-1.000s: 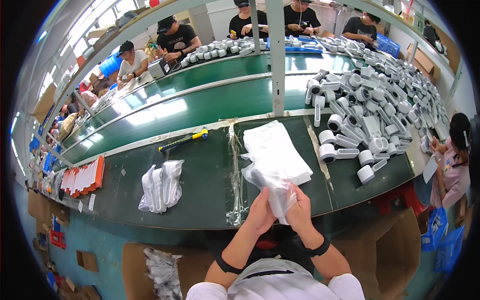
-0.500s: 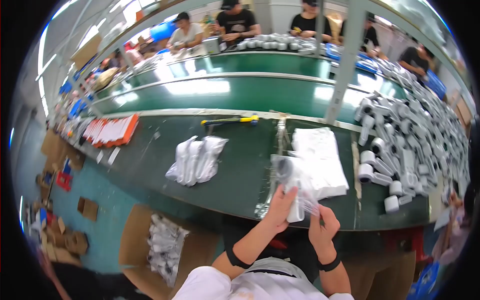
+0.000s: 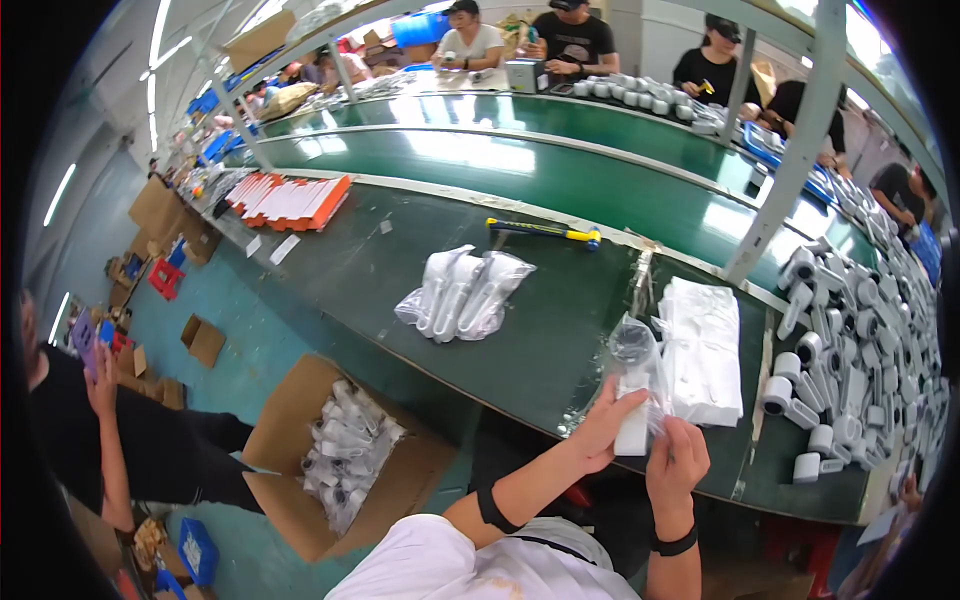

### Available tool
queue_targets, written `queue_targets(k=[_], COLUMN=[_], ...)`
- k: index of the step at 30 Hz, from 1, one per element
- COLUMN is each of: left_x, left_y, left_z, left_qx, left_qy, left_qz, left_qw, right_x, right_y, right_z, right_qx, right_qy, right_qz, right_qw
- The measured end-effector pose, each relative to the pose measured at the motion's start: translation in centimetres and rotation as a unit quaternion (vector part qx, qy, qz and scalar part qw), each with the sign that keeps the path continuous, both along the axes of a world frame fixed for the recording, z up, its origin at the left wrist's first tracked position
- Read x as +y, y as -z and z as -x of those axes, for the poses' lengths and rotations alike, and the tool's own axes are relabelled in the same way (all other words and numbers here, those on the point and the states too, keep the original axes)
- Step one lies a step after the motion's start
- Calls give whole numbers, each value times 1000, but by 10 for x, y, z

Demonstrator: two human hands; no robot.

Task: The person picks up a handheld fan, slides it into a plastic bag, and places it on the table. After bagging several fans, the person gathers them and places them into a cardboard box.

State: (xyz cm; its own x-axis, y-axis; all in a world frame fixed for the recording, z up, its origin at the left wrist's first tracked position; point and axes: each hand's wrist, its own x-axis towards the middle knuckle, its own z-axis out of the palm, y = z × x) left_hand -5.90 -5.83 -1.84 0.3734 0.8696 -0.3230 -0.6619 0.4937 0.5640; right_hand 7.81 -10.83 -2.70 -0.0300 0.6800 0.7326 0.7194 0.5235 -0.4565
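At the front edge of the workbench, my left hand [image 3: 603, 425] is closed around a white handled device [image 3: 632, 425] with a round dark-faced head. The device lies inside a clear plastic bag [image 3: 640, 335], its head toward the far end. My right hand [image 3: 680, 455] pinches the bag's side near the handle end, its fingertips pressed together. Just beyond my hands, to the right, is a stack of flat white bags [image 3: 702, 350]. Several bagged devices [image 3: 465, 292] lie side by side on the bench to the left.
A yellow and black hammer [image 3: 545, 233] lies toward the bench's far edge. Loose grey-white devices [image 3: 850, 340] are heaped at right. An open carton [image 3: 285, 425] of bagged devices stands below left. Orange-and-white cartons [image 3: 290, 202] lie far left. A person [image 3: 125, 420] stands left, holding a phone.
The view has swung left, so the bench contents appear farther right. The standing person at left has come into fuller view. Both hands still hold the device and its bag.
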Motion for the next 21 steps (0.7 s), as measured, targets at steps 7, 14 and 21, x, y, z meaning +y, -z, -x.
queue_targets(k=[7,14,21], left_x=[0,-5,-3], left_y=[16,11,18], left_z=[-22,7,4], left_qx=[-5,-36,15], left_qy=[72,77,64], left_qz=[-3,-28,-100], left_qw=[997,996,993], right_x=[-16,-17,-25], right_y=[48,65,25], right_z=[-17,-18,19], right_qx=[-8,117,428], right_qy=[90,33,-52], right_qz=[-111,-29,134], right_qw=[990,992,892])
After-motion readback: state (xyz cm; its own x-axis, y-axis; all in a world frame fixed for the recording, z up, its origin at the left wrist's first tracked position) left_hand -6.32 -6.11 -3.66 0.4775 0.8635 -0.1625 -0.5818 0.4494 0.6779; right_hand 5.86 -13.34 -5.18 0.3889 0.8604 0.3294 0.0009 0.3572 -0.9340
